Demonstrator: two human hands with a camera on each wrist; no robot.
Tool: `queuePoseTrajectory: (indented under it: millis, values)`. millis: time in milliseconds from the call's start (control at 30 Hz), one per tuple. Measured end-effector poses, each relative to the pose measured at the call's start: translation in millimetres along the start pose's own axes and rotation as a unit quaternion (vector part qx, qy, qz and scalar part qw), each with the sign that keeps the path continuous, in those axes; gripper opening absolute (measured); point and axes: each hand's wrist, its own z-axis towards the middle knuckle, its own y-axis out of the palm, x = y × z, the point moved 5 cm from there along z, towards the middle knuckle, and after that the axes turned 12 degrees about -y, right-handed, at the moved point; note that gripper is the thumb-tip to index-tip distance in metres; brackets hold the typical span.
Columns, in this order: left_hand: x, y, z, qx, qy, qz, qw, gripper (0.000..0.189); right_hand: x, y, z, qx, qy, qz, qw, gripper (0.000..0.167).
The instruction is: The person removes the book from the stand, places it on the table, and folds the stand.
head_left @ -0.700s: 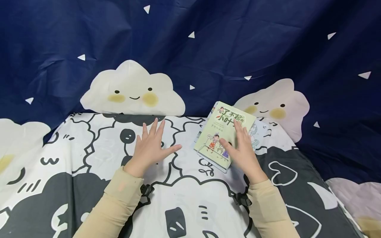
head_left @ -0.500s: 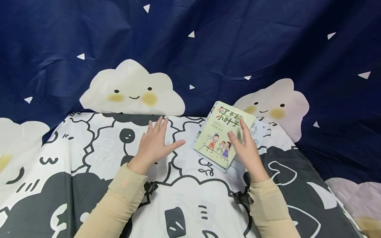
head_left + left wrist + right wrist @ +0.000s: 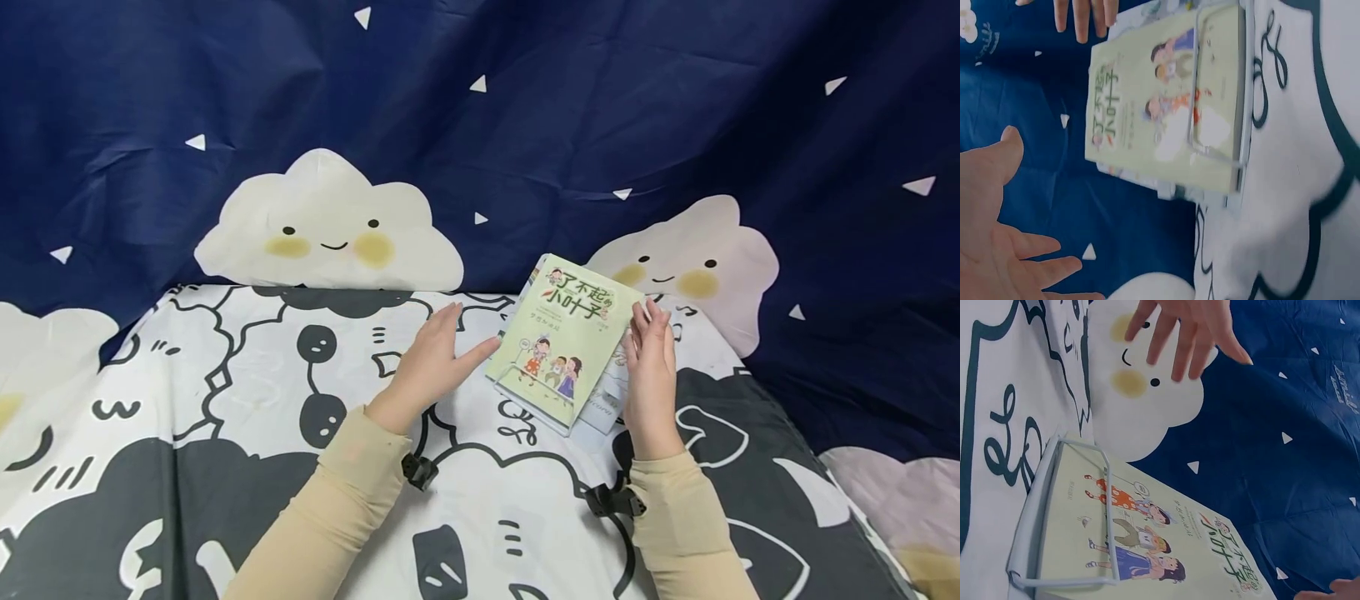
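Observation:
A pale green book (image 3: 562, 333) with cartoon children on its cover leans back on a light-coloured book stand (image 3: 1029, 531). The stand's wire holder (image 3: 1110, 512) crosses the lower cover. To the book's left, my left hand (image 3: 427, 362) is held with the thumb spread from straight fingers, holding nothing. At the right edge is my right hand (image 3: 652, 375), upright with its fingers loosely extended; whether it touches the book cannot be told. The left wrist view catches fingertips of the right hand (image 3: 1085, 15) beyond the book. Part of the stand's back is hidden by the book.
A black-and-white cartoon-print cloth (image 3: 480, 533) covers the table. Behind it hangs a dark blue curtain (image 3: 525, 125) with white triangles and smiling clouds. Black wrist cameras (image 3: 418, 471) sit at both cuffs.
My left hand has moved right, closer to the book. The right hand has drawn off the front of the cover to its right edge. The book has stayed in place.

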Motion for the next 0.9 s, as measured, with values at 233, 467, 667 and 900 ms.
queuePoseTrajectory:
  millis: [233,467,667,900]
  values:
    - [13.4,21.2,11.8,-0.048,-0.016,-0.062,0.9968,0.087,3.9,-3.0,-0.3,0.039,0.001,-0.005,0.9992,0.063]
    - [25.2,44.5,26.3,-0.082,0.009,-0.103,0.9912,0.075,11.1,-0.3,-0.2,0.041,0.023,-0.004,0.9989,0.066]
    - [32.9,60.2,34.2,-0.103,0.026,-0.148,0.9832,0.055,14.8,4.0,-0.9,0.025,0.029,0.016,0.9991,0.068]
    - [44.5,72.9,33.3,-0.113,0.053,-0.153,0.9803,0.052,19.6,5.4,-2.5,0.017,0.027,0.028,0.9991,0.068]
